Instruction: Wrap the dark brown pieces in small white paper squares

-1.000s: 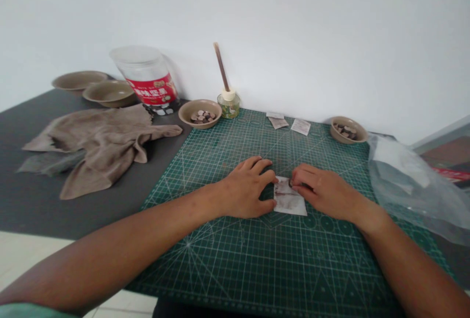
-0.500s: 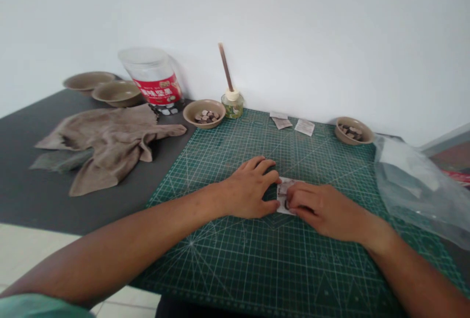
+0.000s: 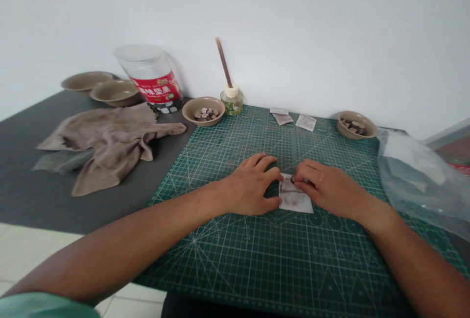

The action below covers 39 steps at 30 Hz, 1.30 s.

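My left hand (image 3: 253, 185) and right hand (image 3: 328, 185) lie on the cutting mat (image 3: 220, 264), forearms angled inward so that both meet at one work point. Between them, directly under my fingertips, sits a white paper sheet (image 3: 296, 200) with brownish stains. My left fingers (image 3: 273, 175) curve toward its upper left corner, and my left thumb lies just beside its left edge, bracketing the sheet from that side. My right fingertips (image 3: 299, 177) bear on its upper edge, beside a small dark piece (image 3: 293, 180), partly hidden. Neither hand is clenched. Both are curved and in contact or nearly so, but I cannot tell whether either fingertip set has a true grasp of the paper.

The gridded mat provides a flat, firm surface for this close handling. Ahead of my hands lie three small paper slips (image 3: 306, 122). Ahead and to the left is a bowl of small discs (image 3: 203, 111); ahead and to the right, a second bowl of discs (image 3: 357, 125), each within reach. A clear plastic bag (image 3: 414, 176) lies right of my right hand. Left of my left hand, a crumpled cloth (image 3: 110, 146) rests on the dark tabletop (image 3: 29, 195), off the mat and away from the work point.
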Motion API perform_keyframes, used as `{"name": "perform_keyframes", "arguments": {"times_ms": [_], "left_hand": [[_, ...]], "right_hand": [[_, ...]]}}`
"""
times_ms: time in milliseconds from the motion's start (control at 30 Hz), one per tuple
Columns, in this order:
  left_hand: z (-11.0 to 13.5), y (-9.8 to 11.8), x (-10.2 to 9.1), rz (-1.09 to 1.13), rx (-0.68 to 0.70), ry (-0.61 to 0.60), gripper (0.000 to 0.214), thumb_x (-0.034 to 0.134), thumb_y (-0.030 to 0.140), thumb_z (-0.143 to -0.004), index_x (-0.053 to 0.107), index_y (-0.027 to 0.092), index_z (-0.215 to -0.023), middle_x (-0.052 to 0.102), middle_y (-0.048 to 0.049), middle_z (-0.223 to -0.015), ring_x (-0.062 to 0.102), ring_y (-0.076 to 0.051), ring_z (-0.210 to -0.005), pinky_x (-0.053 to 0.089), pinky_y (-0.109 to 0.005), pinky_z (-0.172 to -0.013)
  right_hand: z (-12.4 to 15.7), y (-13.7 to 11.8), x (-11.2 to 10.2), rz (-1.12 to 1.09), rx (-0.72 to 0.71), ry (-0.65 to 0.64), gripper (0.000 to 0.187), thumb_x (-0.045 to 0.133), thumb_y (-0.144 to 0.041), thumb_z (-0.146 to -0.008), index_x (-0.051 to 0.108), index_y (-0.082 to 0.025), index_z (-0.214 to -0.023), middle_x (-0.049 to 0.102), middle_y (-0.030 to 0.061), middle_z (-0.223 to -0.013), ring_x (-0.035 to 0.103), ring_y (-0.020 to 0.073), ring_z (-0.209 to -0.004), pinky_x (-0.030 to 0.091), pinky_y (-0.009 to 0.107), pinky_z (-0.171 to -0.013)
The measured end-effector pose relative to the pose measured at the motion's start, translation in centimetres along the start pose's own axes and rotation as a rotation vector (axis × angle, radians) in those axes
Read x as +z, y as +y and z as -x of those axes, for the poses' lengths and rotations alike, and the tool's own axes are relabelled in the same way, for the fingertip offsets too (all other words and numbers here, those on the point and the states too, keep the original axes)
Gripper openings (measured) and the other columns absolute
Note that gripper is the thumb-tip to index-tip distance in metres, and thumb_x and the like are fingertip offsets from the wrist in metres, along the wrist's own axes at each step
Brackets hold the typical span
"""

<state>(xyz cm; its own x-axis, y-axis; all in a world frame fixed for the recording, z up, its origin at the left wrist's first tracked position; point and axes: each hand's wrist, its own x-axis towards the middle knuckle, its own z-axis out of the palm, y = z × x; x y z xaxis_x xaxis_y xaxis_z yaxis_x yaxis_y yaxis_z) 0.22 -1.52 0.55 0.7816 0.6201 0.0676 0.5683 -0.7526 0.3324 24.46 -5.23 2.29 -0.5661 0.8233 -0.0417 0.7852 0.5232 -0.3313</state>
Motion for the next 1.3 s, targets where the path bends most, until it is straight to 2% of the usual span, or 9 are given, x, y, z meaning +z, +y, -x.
{"name": "perform_keyframes", "arguments": {"times_ms": [133,300,500,667,833,967,1033,1167,1300], "left_hand": [[-0.01,0.05,-0.07,0.009,-0.006,-0.019,0.048,0.065,0.049,-0.086,0.057,0.023,-0.126,0.039,-0.0128,-0.151,0.029,-0.039,-0.145,0.028,-0.056,-0.118],[0.00,-0.04,0.00,0.007,0.001,-0.003,0.049,0.065,0.048,-0.086,0.057,0.023,-0.127,0.039,-0.0130,-0.151,0.029,-0.039,-0.145,0.029,-0.057,-0.117],[0.05,-0.14,0.20,0.006,0.007,0.006,0.048,0.066,0.049,-0.086,0.058,0.023,-0.125,0.040,-0.0132,-0.151,0.030,-0.040,-0.144,0.030,-0.057,-0.117],[0.03,-0.18,0.21,0.005,0.001,0.012,0.048,0.065,0.049,-0.086,0.058,0.023,-0.126,0.040,-0.0132,-0.151,0.030,-0.039,-0.145,0.029,-0.056,-0.118],[0.02,-0.16,0.17,0.010,0.007,0.005,0.049,0.065,0.049,-0.086,0.058,0.023,-0.126,0.040,-0.0129,-0.150,0.030,-0.040,-0.144,0.029,-0.058,-0.117],[0.06,-0.19,0.20,0.002,0.002,0.005,0.049,0.064,0.050,-0.087,0.057,0.022,-0.127,0.040,-0.0136,-0.151,0.029,-0.040,-0.145,0.029,-0.057,-0.117],[0.07,-0.20,0.24,0.000,0.004,0.004,0.049,0.064,0.050,-0.087,0.057,0.023,-0.128,0.039,-0.0134,-0.151,0.029,-0.039,-0.146,0.029,-0.056,-0.117],[0.07,-0.18,0.29,-0.001,0.017,0.011,0.048,0.064,0.050,-0.087,0.058,0.023,-0.126,0.040,-0.0132,-0.151,0.029,-0.039,-0.145,0.029,-0.056,-0.118],[0.06,-0.21,0.22,-0.009,0.010,0.011,0.050,0.065,0.049,-0.087,0.057,0.023,-0.128,0.040,-0.0136,-0.151,0.029,-0.039,-0.145,0.030,-0.056,-0.117]], "right_hand": [[0.46,0.12,-0.20,-0.083,-0.095,-0.129,0.012,0.049,-0.020,-0.099,0.058,-0.023,-0.091,0.061,0.0020,-0.100,0.060,0.0152,-0.080,0.045,0.030,-0.070],[-0.18,0.24,-0.06,0.017,-0.009,-0.004,0.013,0.046,-0.021,-0.101,0.058,-0.021,-0.096,0.060,0.0049,-0.103,0.061,0.0189,-0.089,0.046,0.033,-0.076],[0.20,-0.08,-0.09,-0.075,-0.113,-0.128,0.012,0.047,-0.021,-0.100,0.058,-0.022,-0.094,0.060,0.0019,-0.103,0.061,0.0152,-0.084,0.046,0.029,-0.074],[-0.04,0.17,0.06,-0.046,-0.011,0.000,0.012,0.048,-0.022,-0.100,0.058,-0.021,-0.094,0.062,0.0038,-0.100,0.061,0.0177,-0.089,0.047,0.032,-0.079],[-0.03,-0.24,0.27,-0.083,-0.112,-0.092,0.011,0.049,-0.020,-0.099,0.059,-0.022,-0.093,0.062,0.0018,-0.101,0.061,0.0157,-0.086,0.046,0.029,-0.075],[-0.27,0.01,0.22,0.035,0.004,0.042,0.013,0.046,-0.022,-0.101,0.059,-0.021,-0.097,0.062,0.0049,-0.103,0.062,0.0188,-0.090,0.047,0.032,-0.077],[-0.07,0.19,-0.07,0.023,0.004,0.003,0.012,0.048,-0.020,-0.099,0.058,-0.021,-0.093,0.062,0.0035,-0.100,0.062,0.0174,-0.086,0.046,0.031,-0.076],[0.35,-0.24,-0.03,-0.041,-0.145,-0.122,0.013,0.047,-0.021,-0.101,0.059,-0.023,-0.095,0.063,0.0019,-0.103,0.062,0.0157,-0.084,0.046,0.029,-0.073],[-0.03,0.14,0.27,0.012,-0.030,0.020,0.013,0.046,-0.023,-0.101,0.059,-0.021,-0.098,0.063,0.0050,-0.103,0.062,0.0186,-0.090,0.047,0.033,-0.077]]}}
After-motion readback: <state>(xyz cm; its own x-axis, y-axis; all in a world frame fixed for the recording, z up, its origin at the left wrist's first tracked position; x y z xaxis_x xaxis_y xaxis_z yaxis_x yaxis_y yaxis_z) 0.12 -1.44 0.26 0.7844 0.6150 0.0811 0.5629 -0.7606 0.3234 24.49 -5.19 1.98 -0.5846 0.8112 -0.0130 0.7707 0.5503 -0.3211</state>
